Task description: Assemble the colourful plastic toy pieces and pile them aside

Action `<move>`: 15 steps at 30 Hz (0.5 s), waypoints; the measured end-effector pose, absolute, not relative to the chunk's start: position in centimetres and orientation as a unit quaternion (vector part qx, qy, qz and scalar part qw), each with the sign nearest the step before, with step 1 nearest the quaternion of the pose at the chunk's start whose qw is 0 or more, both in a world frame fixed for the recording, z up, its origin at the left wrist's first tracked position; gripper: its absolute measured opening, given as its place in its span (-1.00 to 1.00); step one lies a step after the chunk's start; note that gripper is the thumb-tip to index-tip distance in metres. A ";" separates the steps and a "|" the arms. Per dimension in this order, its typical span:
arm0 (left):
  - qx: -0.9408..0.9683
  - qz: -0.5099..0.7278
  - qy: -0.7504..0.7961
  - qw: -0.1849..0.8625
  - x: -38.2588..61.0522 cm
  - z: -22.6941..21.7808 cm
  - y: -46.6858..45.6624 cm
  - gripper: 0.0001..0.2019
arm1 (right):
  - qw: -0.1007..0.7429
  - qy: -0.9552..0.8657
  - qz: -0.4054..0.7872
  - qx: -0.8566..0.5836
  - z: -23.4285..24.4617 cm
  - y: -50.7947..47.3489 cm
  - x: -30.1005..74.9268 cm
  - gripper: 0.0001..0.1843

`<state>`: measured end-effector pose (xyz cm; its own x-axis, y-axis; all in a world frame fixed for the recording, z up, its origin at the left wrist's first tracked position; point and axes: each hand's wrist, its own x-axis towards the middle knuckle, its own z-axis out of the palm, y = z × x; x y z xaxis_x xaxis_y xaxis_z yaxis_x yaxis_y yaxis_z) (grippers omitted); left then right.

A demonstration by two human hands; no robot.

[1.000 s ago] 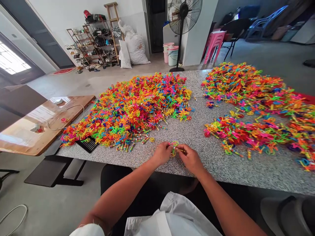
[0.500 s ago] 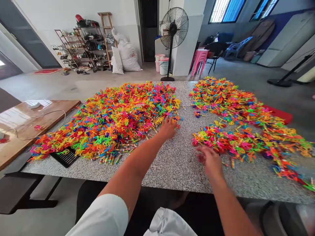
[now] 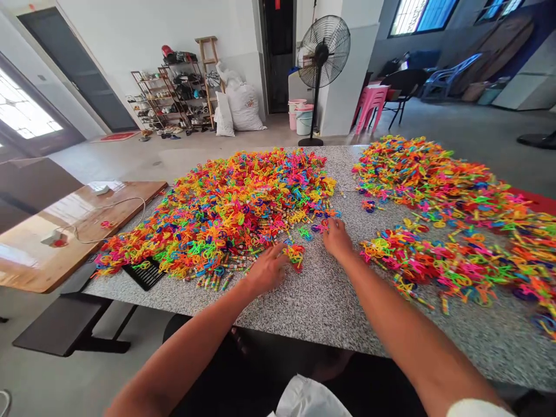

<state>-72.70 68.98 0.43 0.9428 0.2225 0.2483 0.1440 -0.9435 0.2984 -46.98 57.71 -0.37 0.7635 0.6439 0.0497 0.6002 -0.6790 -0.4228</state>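
Observation:
My left hand (image 3: 268, 270) is curled low over the granite table, at the front edge of the large left pile (image 3: 234, 202) of bright plastic loop pieces with patterned stick ends. A small bunch of these pieces (image 3: 296, 256) shows at its fingertips. My right hand (image 3: 337, 238) has its fingers bent down on a blue and purple loop piece (image 3: 324, 226) at the pile's right edge; its fingertips are partly hidden. A single green loop piece (image 3: 304, 233) lies between the hands. Another heap (image 3: 417, 255) of the same pieces lies beyond my right forearm.
A further pile (image 3: 412, 168) spreads along the table's right side. A black slotted tray (image 3: 145, 274) lies under the left pile's edge. To the left stands a wooden table (image 3: 47, 243) with a cable. Behind the granite table (image 3: 304, 307) stands a fan (image 3: 321, 55).
My left hand has drawn back toward me and left, bringing a small bunch along. My right hand has moved from the right heap to the left pile's edge. The view has turned left.

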 end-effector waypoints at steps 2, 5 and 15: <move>0.958 0.175 0.154 0.169 -73.6 0.7 69.0 -0.66 | 0.150 -0.365 0.073 -0.916 -0.1 58.9 -47.0 -0.45; 0.942 0.192 0.196 0.196 -73.5 0.8 68.8 -0.47 | 0.115 -0.408 0.092 -0.901 -0.2 59.4 -48.3 -0.54; 0.865 0.212 0.298 0.344 -74.9 -0.3 69.2 -0.74 | 0.179 -0.538 0.260 -0.782 -0.4 56.8 -49.4 -0.72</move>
